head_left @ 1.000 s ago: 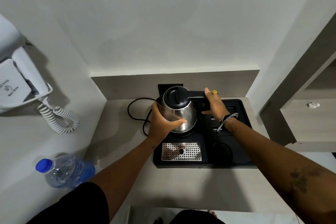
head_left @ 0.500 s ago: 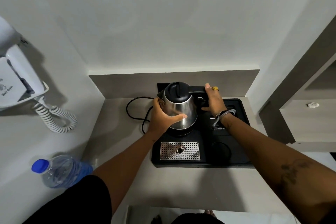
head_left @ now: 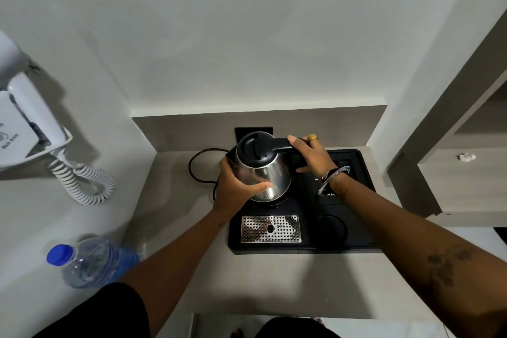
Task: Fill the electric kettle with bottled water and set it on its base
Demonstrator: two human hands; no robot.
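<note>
gripping the electric kettle (head_left: 262,170) with both hands, a person holds it over the black tray (head_left: 354,239) at the back of the table (head_left: 274,282). the left hand (head_left: 236,189) wraps around the steel body, fingers curled across its front; the right hand (head_left: 311,155) clasps the black handle. compared with a second ago, the kettle sits slightly higher in view and leans a little toward the camera, though the head has shifted too, so whether it has truly left its base (head_left: 274,202) cannot be told; only a dark sliver of that base shows beneath the steel. the lid is shut. the water bottle (head_left: 90,263), blue cap on and apparently full, stands untouched at the near left of the table, well apart from the kettle. judged from this, filling has not begun: the kettle seems to be coming off its base so it can be opened and brought to the bottle. a power cord (head_left: 197,164) loops behind the left hand.
</note>
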